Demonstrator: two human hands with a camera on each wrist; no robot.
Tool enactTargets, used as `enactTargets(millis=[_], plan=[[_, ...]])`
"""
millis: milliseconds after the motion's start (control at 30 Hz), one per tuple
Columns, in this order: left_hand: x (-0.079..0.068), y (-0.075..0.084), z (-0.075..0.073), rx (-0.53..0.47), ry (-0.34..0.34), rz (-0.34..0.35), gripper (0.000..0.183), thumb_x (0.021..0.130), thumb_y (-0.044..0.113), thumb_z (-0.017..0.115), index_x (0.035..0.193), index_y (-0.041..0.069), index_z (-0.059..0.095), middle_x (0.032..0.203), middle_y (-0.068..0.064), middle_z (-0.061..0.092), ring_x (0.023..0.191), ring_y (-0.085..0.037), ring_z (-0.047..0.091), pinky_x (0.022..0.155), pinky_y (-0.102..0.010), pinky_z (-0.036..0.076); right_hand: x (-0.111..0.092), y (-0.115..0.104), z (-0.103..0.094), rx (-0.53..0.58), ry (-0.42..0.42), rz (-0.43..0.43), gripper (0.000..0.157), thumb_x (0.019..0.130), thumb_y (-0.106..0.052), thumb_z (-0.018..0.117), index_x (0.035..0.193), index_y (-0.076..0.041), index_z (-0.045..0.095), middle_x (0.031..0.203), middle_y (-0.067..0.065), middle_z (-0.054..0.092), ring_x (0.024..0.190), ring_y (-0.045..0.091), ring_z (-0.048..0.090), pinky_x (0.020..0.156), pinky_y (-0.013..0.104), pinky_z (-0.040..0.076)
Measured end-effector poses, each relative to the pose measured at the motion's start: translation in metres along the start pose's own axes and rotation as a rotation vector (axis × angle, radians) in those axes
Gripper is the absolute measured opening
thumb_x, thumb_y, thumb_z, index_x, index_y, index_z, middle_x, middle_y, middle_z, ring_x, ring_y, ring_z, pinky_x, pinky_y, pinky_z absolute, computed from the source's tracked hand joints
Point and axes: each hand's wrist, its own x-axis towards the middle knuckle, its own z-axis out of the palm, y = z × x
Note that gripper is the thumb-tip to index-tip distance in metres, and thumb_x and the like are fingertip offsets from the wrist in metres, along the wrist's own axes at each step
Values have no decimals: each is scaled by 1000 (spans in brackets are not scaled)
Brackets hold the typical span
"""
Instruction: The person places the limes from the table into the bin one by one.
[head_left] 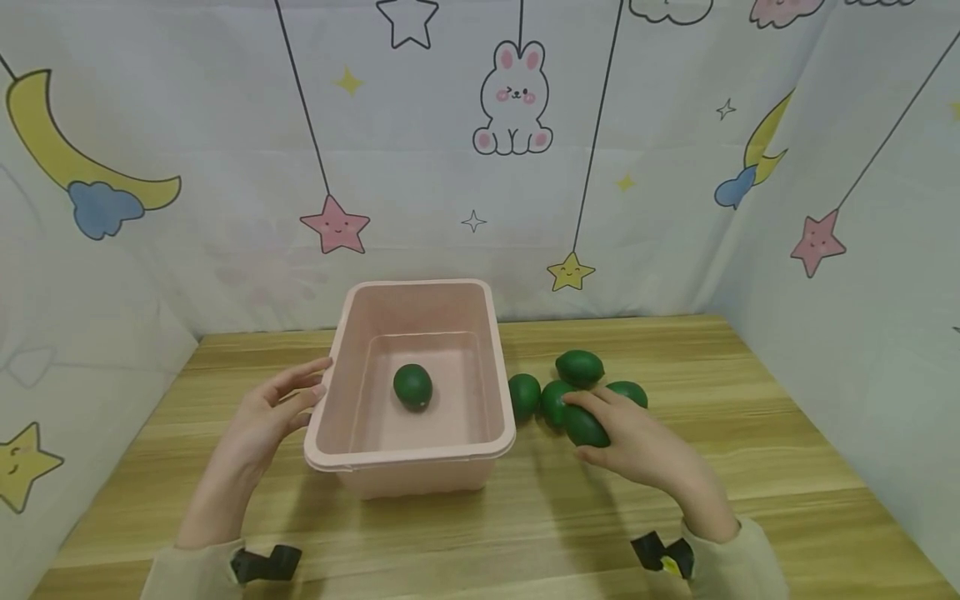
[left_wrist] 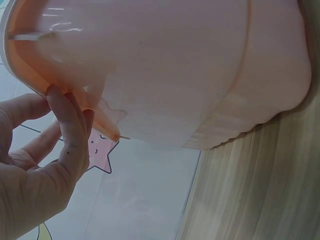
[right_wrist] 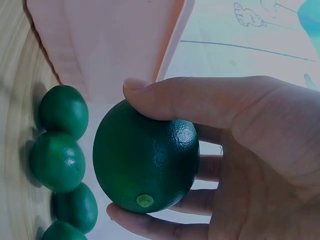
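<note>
A pink plastic bin (head_left: 420, 482) stands upright on the table, with one green lime (head_left: 412, 387) lying on its floor. At the bin's left side my left hand (head_left: 268, 414) holds the rim with bent fingers; in the left wrist view the fingertips (left_wrist: 56, 95) are right at the lip. My right hand (head_left: 637, 437) grips another lime (head_left: 587, 427) to the right of the bin. Close up in the right wrist view, thumb and fingers wrap this dark green lime (right_wrist: 145, 160), its pale stem end showing.
Several more limes lie grouped right of the bin, including one (head_left: 524, 395) close by its wall and one (head_left: 580, 367) farther back. The wooden table (head_left: 247, 367) meets a white patterned cloth (head_left: 435, 167) behind and at both sides.
</note>
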Motion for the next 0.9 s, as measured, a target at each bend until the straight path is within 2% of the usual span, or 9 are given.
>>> enactTargets(millis=[633, 900], plan=[[-1, 1, 0, -5, -2, 9, 48, 95, 21, 61, 140, 11, 50, 113, 13, 55, 97, 2, 60, 80, -16, 55, 0, -12, -7, -22, 23, -52, 59, 82, -21, 76, 135, -13, 51, 128, 14, 55, 104, 23, 60, 82, 41, 54], [-1, 1, 0, 8, -1, 3, 48, 95, 23, 61, 140, 12, 50, 113, 13, 55, 98, 2, 60, 80, -16, 55, 0, -14, -10, -13, 21, -52, 58, 83, -23, 75, 136, -15, 51, 128, 14, 54, 104, 25, 60, 81, 41, 54]])
